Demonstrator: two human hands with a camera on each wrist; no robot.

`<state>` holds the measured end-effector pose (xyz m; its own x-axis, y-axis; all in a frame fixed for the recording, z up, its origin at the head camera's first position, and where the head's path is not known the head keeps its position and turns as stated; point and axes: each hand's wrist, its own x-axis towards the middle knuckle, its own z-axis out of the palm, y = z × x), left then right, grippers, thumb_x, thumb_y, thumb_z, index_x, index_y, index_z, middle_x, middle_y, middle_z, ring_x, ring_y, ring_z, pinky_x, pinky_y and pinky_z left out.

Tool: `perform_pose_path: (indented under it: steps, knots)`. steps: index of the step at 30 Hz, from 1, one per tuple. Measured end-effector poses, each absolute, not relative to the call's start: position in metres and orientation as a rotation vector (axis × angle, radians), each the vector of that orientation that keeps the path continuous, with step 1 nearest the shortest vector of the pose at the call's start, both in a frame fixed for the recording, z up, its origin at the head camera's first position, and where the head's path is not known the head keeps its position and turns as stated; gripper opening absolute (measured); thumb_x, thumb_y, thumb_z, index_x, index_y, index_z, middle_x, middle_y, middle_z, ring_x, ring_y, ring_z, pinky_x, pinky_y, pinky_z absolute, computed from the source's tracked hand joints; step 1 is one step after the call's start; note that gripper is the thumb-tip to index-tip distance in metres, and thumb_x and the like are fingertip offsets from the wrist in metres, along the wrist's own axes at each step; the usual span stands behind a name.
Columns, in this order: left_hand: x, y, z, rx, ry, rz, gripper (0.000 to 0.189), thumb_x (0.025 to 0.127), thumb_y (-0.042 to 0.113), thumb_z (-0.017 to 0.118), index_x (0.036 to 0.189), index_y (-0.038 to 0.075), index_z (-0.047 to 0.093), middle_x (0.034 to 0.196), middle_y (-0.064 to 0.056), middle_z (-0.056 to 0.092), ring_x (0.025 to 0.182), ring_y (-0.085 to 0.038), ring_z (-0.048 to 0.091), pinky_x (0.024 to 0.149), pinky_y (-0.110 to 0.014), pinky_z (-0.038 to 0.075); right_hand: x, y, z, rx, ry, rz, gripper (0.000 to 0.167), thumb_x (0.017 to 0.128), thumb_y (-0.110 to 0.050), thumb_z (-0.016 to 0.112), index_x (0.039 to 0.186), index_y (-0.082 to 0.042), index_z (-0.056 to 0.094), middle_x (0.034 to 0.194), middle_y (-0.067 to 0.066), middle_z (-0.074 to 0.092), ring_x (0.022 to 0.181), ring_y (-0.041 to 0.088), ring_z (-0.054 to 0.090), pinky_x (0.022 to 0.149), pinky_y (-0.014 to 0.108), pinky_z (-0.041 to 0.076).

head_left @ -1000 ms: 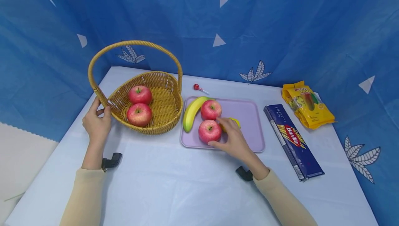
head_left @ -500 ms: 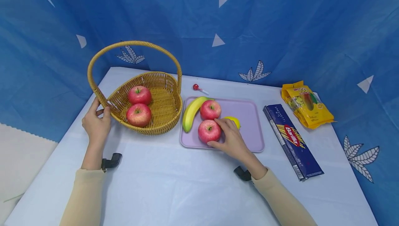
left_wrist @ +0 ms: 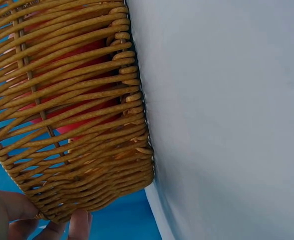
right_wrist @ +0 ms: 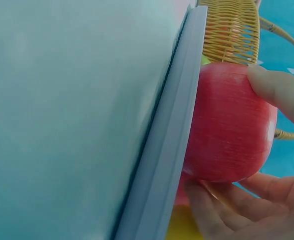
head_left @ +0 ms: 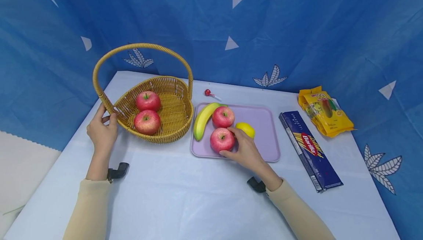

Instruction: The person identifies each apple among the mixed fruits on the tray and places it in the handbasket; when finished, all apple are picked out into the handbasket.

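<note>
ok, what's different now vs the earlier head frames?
The right hand's fingers drew in left, and now grip the front apple on the tray; this uncovers more of the lemon. Unchanged: the left hand holding the basket's side, both apples inside, and the front apple's place.

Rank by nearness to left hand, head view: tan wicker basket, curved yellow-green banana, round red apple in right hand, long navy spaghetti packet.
1. Basket: held by left hand
2. Banana: left side of lilac rectangular tray
3. Apple: tray's near side, in right hand
4. Packet: right of tray
</note>
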<state>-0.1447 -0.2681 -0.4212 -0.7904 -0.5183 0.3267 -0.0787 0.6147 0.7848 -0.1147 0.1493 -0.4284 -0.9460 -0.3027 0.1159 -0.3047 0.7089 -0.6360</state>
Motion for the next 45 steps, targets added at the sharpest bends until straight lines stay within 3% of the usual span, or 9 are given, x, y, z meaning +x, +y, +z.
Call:
perform_pose_path:
  steps: [11, 16, 22, 28, 34, 45]
  knots:
    - [-0.145, -0.268, -0.423, 0.462, -2.300, -1.090, 0.045, 0.097, 0.011, 0.056, 0.141, 0.019, 0.053, 0.140, -0.012, 0.057, 0.109, -0.046, 0.063, 0.111, -0.052, 0.020, -0.117, 0.149, -0.422, 0.492, -2.786, 1.305, 0.074, 0.072, -0.027, 0.087, 0.132, -0.006, 0.049, 0.123, 0.008, 0.059, 0.110, 0.022, 0.058, 0.088, 0.041, 0.055]
    - [-0.145, -0.270, -0.422, 0.473, -2.303, -1.102, 0.045, 0.098, 0.013, 0.055, 0.142, 0.021, 0.053, 0.141, -0.011, 0.056, 0.110, -0.045, 0.063, 0.112, -0.051, 0.021, -0.117, 0.140, -0.398, 0.566, -2.654, 1.443, 0.074, 0.071, -0.022, 0.088, 0.131, -0.007, 0.049, 0.124, 0.009, 0.060, 0.110, 0.026, 0.061, 0.086, 0.042, 0.056]
    - [-0.145, -0.271, -0.420, 0.479, -2.307, -1.097, 0.045, 0.098, 0.013, 0.055, 0.142, 0.021, 0.052, 0.141, -0.010, 0.056, 0.110, -0.046, 0.063, 0.112, -0.052, 0.020, -0.125, 0.103, -0.370, 0.740, -2.576, 1.559, 0.075, 0.071, -0.020, 0.087, 0.133, -0.009, 0.046, 0.128, 0.006, 0.056, 0.109, 0.020, 0.061, 0.085, 0.033, 0.057]
    - [-0.144, -0.269, -0.421, 0.470, -2.310, -1.078, 0.045, 0.098, 0.011, 0.055, 0.142, 0.020, 0.053, 0.141, -0.012, 0.056, 0.110, -0.045, 0.063, 0.111, -0.053, 0.020, -0.148, 0.049, -0.364, 0.866, -2.599, 1.451, 0.079, 0.076, -0.031, 0.083, 0.142, -0.012, 0.044, 0.132, 0.005, 0.051, 0.115, 0.016, 0.054, 0.089, 0.030, 0.054]
    - [-0.143, -0.268, -0.421, 0.460, -2.312, -1.075, 0.044, 0.098, 0.011, 0.055, 0.141, 0.018, 0.053, 0.140, -0.013, 0.056, 0.110, -0.046, 0.063, 0.110, -0.054, 0.020, -0.180, 0.003, -0.369, 0.739, -2.714, 1.344, 0.079, 0.079, -0.039, 0.078, 0.145, -0.014, 0.042, 0.138, 0.007, 0.048, 0.122, 0.020, 0.051, 0.095, 0.038, 0.051]
    - [-0.143, -0.269, -0.421, 0.454, -2.312, -1.069, 0.045, 0.097, 0.011, 0.055, 0.141, 0.018, 0.053, 0.141, -0.014, 0.056, 0.109, -0.047, 0.063, 0.109, -0.055, 0.021, -0.223, -0.039, -0.391, 0.551, -2.848, 1.108, 0.082, 0.083, -0.040, 0.075, 0.148, -0.008, 0.036, 0.144, 0.012, 0.047, 0.128, 0.025, 0.052, 0.103, 0.039, 0.047]
